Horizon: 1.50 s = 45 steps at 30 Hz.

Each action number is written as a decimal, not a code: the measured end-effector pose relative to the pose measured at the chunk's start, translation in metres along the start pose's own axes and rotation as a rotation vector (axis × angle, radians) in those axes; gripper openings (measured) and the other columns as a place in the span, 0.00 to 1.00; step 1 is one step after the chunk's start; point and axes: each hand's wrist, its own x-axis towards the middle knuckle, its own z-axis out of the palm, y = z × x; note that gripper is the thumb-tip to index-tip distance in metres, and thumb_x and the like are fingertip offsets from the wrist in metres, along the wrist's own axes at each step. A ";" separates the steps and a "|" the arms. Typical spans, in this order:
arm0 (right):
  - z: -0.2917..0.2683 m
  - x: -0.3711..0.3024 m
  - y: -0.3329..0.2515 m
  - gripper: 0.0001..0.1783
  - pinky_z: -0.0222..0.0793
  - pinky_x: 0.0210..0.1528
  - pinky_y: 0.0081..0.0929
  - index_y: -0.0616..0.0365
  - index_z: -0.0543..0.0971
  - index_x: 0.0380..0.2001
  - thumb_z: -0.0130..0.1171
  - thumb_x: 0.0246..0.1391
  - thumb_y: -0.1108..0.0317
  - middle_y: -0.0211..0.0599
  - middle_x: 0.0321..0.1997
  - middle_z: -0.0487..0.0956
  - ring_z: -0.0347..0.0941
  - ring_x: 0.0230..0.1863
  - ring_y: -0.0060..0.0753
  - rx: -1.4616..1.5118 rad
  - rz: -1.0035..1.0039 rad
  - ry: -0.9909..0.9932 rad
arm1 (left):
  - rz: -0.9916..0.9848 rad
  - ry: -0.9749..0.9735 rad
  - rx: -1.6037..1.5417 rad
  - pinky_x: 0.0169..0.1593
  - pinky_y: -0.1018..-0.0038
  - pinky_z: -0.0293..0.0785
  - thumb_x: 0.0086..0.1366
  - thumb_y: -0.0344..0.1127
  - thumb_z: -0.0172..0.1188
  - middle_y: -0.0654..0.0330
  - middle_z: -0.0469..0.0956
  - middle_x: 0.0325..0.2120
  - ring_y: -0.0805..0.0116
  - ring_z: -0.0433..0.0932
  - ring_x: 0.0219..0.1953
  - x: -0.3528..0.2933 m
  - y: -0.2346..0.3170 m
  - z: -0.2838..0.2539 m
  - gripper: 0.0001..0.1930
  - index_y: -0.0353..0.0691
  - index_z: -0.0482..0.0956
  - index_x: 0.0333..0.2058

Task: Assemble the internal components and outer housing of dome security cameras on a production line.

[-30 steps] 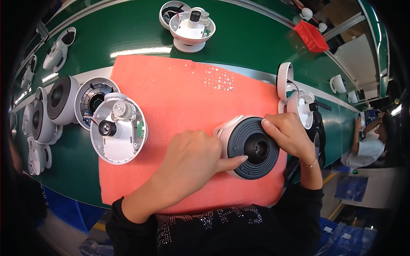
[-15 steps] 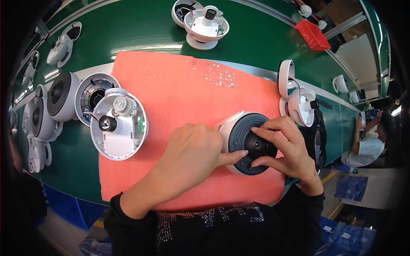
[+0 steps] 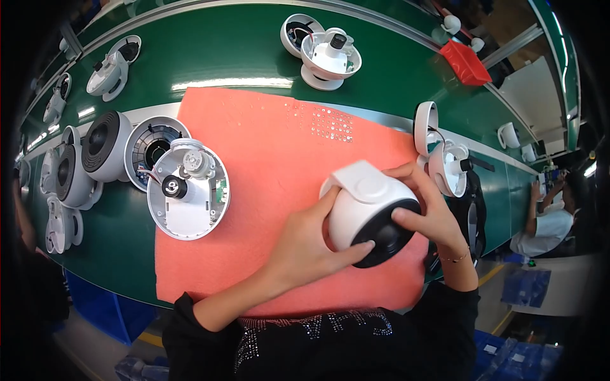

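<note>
Device (image 3: 349, 221), round and white with a black face (image 3: 389, 236), is held in both hands above the right part of a pink mat (image 3: 254, 127). It is tilted, its face turned toward the person and its white bracket (image 3: 362, 183) on the upper side; whether it touches the mat, I cannot tell. The left hand (image 3: 302, 241) has its grip closed on the left side of the device, with the thumb at the lower left edge of the face. The right hand (image 3: 433, 214) has its grip closed on the right side, the thumb at the upper edge of the face and the other fingers behind, partly hidden. A thin bracelet (image 3: 456, 258) is on the right wrist.

Left of the hands, on the mat, lies an open shell (image 3: 187, 219) with a black lens (image 3: 174, 187), a white motor (image 3: 194, 164) and a green board (image 3: 220, 190). Just beside it, a cover (image 3: 136, 143) shows its dark inside. Near the far edge of the mat are shiny studs (image 3: 332, 124) in rows.

Around the mat is the green bench (image 3: 229, 57). On it, two black-faced units (image 3: 105, 146) stand at the left, one open unit (image 3: 330, 60) beyond the mat, and another open unit (image 3: 445, 168) near the right hand. Farther right is a red tray (image 3: 465, 63), and another person (image 3: 543, 228) in a light shirt.
</note>
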 end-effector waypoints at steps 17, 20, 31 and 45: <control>0.003 0.015 -0.019 0.49 0.60 0.50 0.25 0.58 0.55 0.50 0.74 0.26 0.60 0.44 0.37 0.78 0.71 0.45 0.30 -0.171 -0.174 -0.016 | 0.176 -0.001 0.297 0.30 0.66 0.75 0.40 0.41 0.68 0.43 0.76 0.26 0.51 0.79 0.27 0.008 0.024 -0.009 0.38 0.24 0.65 0.47; 0.001 0.026 -0.018 0.49 0.61 0.48 0.22 0.56 0.53 0.52 0.72 0.29 0.56 0.41 0.39 0.77 0.71 0.44 0.28 -0.082 -0.131 0.068 | 0.088 0.013 0.181 0.37 0.66 0.74 0.41 0.48 0.66 0.43 0.76 0.29 0.51 0.79 0.32 0.023 0.015 -0.013 0.41 0.29 0.64 0.51; 0.021 0.059 -0.007 0.45 0.55 0.59 0.29 0.57 0.51 0.59 0.64 0.40 0.74 0.36 0.56 0.60 0.56 0.59 0.28 0.611 -0.402 0.256 | 0.027 0.175 -0.615 0.37 0.81 0.72 0.56 0.35 0.59 0.58 0.74 0.39 0.76 0.73 0.38 0.094 0.010 -0.012 0.22 0.32 0.68 0.49; 0.035 0.089 -0.007 0.55 0.64 0.55 0.34 0.55 0.47 0.62 0.69 0.33 0.72 0.43 0.61 0.56 0.59 0.60 0.39 0.321 -0.748 0.482 | 0.057 0.000 -1.163 0.56 0.58 0.64 0.63 0.54 0.37 0.51 0.64 0.53 0.55 0.65 0.54 0.118 -0.006 -0.038 0.31 0.34 0.58 0.56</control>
